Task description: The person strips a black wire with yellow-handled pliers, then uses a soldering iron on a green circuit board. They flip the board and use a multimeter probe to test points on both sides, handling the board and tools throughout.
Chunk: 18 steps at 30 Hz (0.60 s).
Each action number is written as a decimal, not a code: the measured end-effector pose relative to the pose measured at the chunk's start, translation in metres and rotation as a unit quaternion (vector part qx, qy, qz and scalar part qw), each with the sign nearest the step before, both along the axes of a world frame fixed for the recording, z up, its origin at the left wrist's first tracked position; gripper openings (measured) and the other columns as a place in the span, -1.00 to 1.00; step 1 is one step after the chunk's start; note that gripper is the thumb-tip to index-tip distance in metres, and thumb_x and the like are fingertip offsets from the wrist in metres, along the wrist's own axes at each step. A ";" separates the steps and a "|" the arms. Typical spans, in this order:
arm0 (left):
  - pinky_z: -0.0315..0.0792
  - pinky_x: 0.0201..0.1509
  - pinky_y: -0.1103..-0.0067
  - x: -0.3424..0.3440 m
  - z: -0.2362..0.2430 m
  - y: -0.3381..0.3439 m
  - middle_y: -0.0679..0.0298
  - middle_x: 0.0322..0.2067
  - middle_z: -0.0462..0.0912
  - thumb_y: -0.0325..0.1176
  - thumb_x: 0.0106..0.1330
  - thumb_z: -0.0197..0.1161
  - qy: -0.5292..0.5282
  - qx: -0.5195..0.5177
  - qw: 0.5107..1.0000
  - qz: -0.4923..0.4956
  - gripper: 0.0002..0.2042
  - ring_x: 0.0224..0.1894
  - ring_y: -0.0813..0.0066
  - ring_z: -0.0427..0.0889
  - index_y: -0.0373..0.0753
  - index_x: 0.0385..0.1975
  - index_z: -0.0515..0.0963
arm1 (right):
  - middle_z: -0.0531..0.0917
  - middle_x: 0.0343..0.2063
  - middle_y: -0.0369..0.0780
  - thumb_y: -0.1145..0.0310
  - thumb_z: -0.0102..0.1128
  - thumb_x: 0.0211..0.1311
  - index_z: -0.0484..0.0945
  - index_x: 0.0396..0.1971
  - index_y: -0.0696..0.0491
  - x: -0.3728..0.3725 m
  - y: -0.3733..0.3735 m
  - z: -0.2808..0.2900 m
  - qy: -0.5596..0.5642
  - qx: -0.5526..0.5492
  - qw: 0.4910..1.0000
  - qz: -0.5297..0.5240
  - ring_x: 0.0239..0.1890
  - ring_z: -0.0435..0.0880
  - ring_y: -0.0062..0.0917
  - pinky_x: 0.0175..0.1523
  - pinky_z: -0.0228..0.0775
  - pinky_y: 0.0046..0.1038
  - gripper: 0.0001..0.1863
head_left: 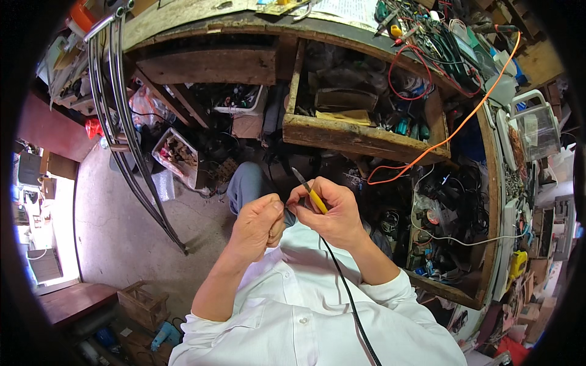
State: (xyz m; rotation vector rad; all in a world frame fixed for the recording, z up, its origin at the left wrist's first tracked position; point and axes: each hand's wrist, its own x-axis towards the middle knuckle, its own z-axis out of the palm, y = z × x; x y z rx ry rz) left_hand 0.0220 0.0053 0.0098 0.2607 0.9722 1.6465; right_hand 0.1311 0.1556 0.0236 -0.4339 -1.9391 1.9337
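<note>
In front of my white shirt, both hands meet with their fingertips close together. My right hand (332, 213) is closed round a yellow-handled tool (317, 199). Its dark, pointed metal tip sticks out up and to the left; the tool's exact kind cannot be made out. A black cable (343, 282) comes out below this hand and runs down across the shirt; where its upper end goes is hidden. Curled tight, my left hand (259, 222) has thumb and fingers pressed together beside the right fingertips. Whatever it pinches is hidden.
An open wooden drawer (366, 135) filled with odds and ends juts out ahead. Tools and wires (421, 36) crowd the workbench (244, 23). An orange cord (455, 135) hangs at the right. Bent metal tubes (131, 146) stand left, near a box of scraps (177, 160).
</note>
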 end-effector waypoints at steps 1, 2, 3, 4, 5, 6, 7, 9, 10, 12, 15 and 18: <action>-0.03 -0.71 0.68 0.002 0.001 0.000 0.47 -0.73 0.23 -0.27 0.58 0.00 -0.020 0.002 1.000 0.008 -0.72 -0.74 0.75 0.10 -0.16 -0.46 0.31 | 0.67 -0.38 -0.24 0.71 0.34 0.08 0.30 -0.57 0.09 0.000 0.000 0.000 0.001 0.025 1.000 0.000 -0.44 0.44 -0.81 -0.38 0.31 -0.68 -0.66; -0.05 -0.72 0.68 0.003 0.002 -0.001 0.46 -0.73 0.21 -0.28 0.57 0.00 -0.040 0.004 0.999 0.016 -0.72 -0.75 0.75 0.08 -0.15 -0.46 0.30 | 0.67 -0.39 -0.24 0.71 0.34 0.08 0.30 -0.57 0.09 0.000 0.000 0.000 0.002 0.050 0.999 0.001 -0.44 0.45 -0.80 -0.38 0.32 -0.68 -0.66; -0.05 -0.72 0.68 0.005 0.003 -0.001 0.46 -0.74 0.21 -0.28 0.57 0.00 -0.042 -0.002 0.999 0.020 -0.72 -0.75 0.74 0.07 -0.15 -0.47 0.29 | 0.66 -0.39 -0.23 0.71 0.35 0.07 0.30 -0.58 0.10 0.000 0.000 0.001 0.003 0.076 0.997 0.002 -0.44 0.45 -0.80 -0.37 0.33 -0.68 -0.65; -0.06 -0.72 0.68 0.007 0.004 -0.001 0.46 -0.74 0.21 -0.28 0.57 0.01 -0.043 -0.008 0.999 0.025 -0.72 -0.76 0.74 0.06 -0.16 -0.47 0.29 | 0.66 -0.40 -0.23 0.70 0.35 0.07 0.31 -0.57 0.10 0.000 0.000 0.002 0.004 0.083 0.997 0.000 -0.43 0.45 -0.80 -0.37 0.33 -0.68 -0.66; -0.07 -0.72 0.68 0.008 0.004 -0.001 0.47 -0.74 0.21 -0.28 0.57 0.01 -0.045 -0.014 0.998 0.029 -0.72 -0.76 0.74 0.06 -0.16 -0.48 0.29 | 0.66 -0.40 -0.24 0.70 0.35 0.07 0.32 -0.57 0.11 0.000 -0.001 0.003 0.005 0.090 0.996 -0.002 -0.43 0.46 -0.79 -0.37 0.33 -0.68 -0.67; -0.07 -0.72 0.68 0.009 0.002 -0.001 0.46 -0.74 0.20 -0.28 0.57 0.01 -0.039 -0.006 0.999 0.031 -0.72 -0.76 0.74 0.06 -0.16 -0.48 0.29 | 0.66 -0.40 -0.24 0.70 0.35 0.06 0.33 -0.56 0.12 0.000 -0.002 0.004 0.006 0.097 0.995 -0.003 -0.43 0.46 -0.79 -0.37 0.34 -0.68 -0.68; -0.07 -0.72 0.68 0.009 0.000 -0.002 0.46 -0.74 0.20 -0.29 0.57 0.01 -0.034 0.002 0.999 0.034 -0.72 -0.76 0.74 0.06 -0.15 -0.48 0.29 | 0.66 -0.40 -0.25 0.71 0.34 0.06 0.35 -0.55 0.13 0.000 -0.001 0.002 0.016 0.095 0.995 -0.004 -0.44 0.47 -0.78 -0.37 0.34 -0.68 -0.70; -0.07 -0.72 0.67 0.009 -0.003 -0.002 0.46 -0.74 0.20 -0.29 0.57 0.01 -0.025 0.004 0.999 0.039 -0.72 -0.76 0.74 0.07 -0.15 -0.48 0.29 | 0.66 -0.41 -0.26 0.71 0.34 0.06 0.39 -0.53 0.15 0.001 0.002 -0.002 0.035 0.091 0.995 -0.006 -0.44 0.48 -0.78 -0.37 0.35 -0.67 -0.74; -0.07 -0.72 0.67 0.010 -0.004 -0.003 0.46 -0.74 0.20 -0.29 0.57 0.01 -0.022 -0.003 0.999 0.042 -0.71 -0.76 0.74 0.07 -0.15 -0.49 0.29 | 0.66 -0.41 -0.27 0.72 0.34 0.06 0.40 -0.52 0.15 0.001 0.001 0.000 0.022 0.107 0.994 -0.004 -0.44 0.49 -0.77 -0.36 0.36 -0.67 -0.75; -0.07 -0.72 0.67 0.010 -0.005 -0.003 0.46 -0.74 0.19 -0.30 0.57 0.00 -0.023 -0.008 0.999 0.046 -0.71 -0.76 0.74 0.07 -0.14 -0.49 0.28 | 0.67 -0.42 -0.28 0.74 0.33 0.05 0.43 -0.50 0.17 0.002 -0.001 0.008 -0.004 0.141 0.990 -0.001 -0.43 0.52 -0.76 -0.35 0.39 -0.66 -0.77; -0.06 -0.72 0.68 0.009 -0.001 -0.004 0.47 -0.74 0.16 -0.31 0.57 -0.01 -0.030 -0.005 0.998 0.046 -0.71 -0.76 0.75 0.06 -0.13 -0.50 0.27 | 0.66 -0.43 -0.29 0.76 0.31 0.05 0.44 -0.49 0.18 -0.001 0.002 0.000 0.035 0.177 0.983 -0.035 -0.43 0.51 -0.76 -0.34 0.40 -0.66 -0.78; -0.06 -0.71 0.70 0.005 -0.001 -0.002 0.46 -0.71 0.16 -0.30 0.57 -0.01 -0.006 -0.001 0.999 0.049 -0.72 -0.74 0.75 0.04 -0.13 -0.48 0.26 | 0.65 -0.42 -0.27 0.72 0.33 0.12 0.35 -0.51 0.15 0.001 0.004 -0.007 0.000 0.097 0.995 -0.029 -0.40 0.47 -0.78 -0.32 0.39 -0.66 -0.71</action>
